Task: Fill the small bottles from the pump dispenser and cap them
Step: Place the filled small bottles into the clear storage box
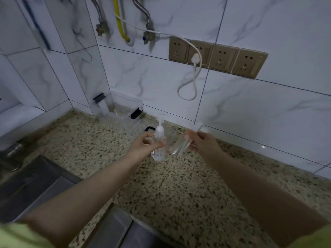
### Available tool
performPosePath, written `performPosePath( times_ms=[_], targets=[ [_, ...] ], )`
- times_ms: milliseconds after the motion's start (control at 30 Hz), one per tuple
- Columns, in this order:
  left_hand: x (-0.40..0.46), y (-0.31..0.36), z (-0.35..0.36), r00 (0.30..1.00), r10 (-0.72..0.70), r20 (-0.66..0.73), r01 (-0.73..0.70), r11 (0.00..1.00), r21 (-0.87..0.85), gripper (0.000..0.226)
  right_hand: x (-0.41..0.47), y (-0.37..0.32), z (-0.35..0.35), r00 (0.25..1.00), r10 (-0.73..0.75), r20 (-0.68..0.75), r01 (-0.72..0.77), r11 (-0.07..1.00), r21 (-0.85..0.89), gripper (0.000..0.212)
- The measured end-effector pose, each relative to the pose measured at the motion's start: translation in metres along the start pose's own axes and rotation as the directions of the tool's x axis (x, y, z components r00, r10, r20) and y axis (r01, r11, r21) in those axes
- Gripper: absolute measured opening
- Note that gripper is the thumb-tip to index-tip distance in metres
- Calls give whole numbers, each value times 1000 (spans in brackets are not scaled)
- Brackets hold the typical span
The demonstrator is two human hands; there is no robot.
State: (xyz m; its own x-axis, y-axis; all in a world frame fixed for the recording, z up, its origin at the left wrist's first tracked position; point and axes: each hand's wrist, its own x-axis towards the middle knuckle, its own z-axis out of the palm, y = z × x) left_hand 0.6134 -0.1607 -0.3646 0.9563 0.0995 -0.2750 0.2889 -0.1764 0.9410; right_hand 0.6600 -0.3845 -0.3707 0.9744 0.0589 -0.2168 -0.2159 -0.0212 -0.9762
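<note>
Both hands work above the speckled countertop (179, 185): the left hand (143, 144) grips the clear pump dispenser (158, 145) upright, and the right hand (202, 143) clasps a small clear bottle (180, 146) tilted just beside it. Farther back, a clear container (121, 113) stands against the tiled wall (250, 108).

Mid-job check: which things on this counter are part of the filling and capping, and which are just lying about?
In the job: pump dispenser in left hand; small bottle, tilted, in right hand.

Lying about: clear container by the wall, white cable, wall sockets, sink.
</note>
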Motion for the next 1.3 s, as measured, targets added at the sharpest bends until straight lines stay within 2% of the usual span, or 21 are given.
performPosePath(
  times_ms=[167, 300, 367, 433, 500, 733, 800, 933, 1067, 1200, 1300],
  targets=[
    [21, -9, -32, 1000, -14, -22, 14, 1000, 6, 52, 24, -1, 36, 1000, 20, -5, -20, 998, -52, 29],
    [34, -14, -50, 997, -11, -72, 10, 1000, -23, 64, 55, 3, 61, 994, 68, 86, -61, 995, -79, 57],
    [39, -16, -58, 994, -17, -105, 12, 999, -51, 65, 71, 6, 76, 989, 94, 111, -90, 995, -42, 54],
    [45, -19, -67, 989, -34, -144, 24, 998, -66, 58, 86, 9, 93, 985, 109, 136, -112, 994, 14, 56],
    [53, -24, -80, 982, -51, -183, 39, 997, -70, 47, 100, 11, 112, 982, 122, 143, -123, 992, 1, 51],
    [88, -36, -127, 968, -36, -247, 39, 999, 6, 39, 130, 9, 163, 962, 184, 201, -175, 983, -59, 24],
    [109, -40, -148, 969, -10, -245, 24, 998, 57, 38, 145, 11, 180, 963, 180, 201, -156, 979, -131, 16],
    [151, -49, -189, 975, 37, -218, 9, 979, 205, 46, 172, 12, 218, 960, 207, 187, -159, 958, -239, 15],
    [192, -60, -221, 987, 124, -98, -82, 933, 351, 49, 202, 17, 258, 935, 329, 131, -321, 944, -80, 14],
    [227, -67, -245, 988, 146, 48, -154, 909, 387, 52, 232, 27, 289, 888, 458, 46, -460, 882, 98, 14],
    [245, -74, -255, 985, 165, 58, -174, 894, 413, 54, 244, 33, 301, 868, 497, -1, -491, 856, 164, 35]
  ],
)
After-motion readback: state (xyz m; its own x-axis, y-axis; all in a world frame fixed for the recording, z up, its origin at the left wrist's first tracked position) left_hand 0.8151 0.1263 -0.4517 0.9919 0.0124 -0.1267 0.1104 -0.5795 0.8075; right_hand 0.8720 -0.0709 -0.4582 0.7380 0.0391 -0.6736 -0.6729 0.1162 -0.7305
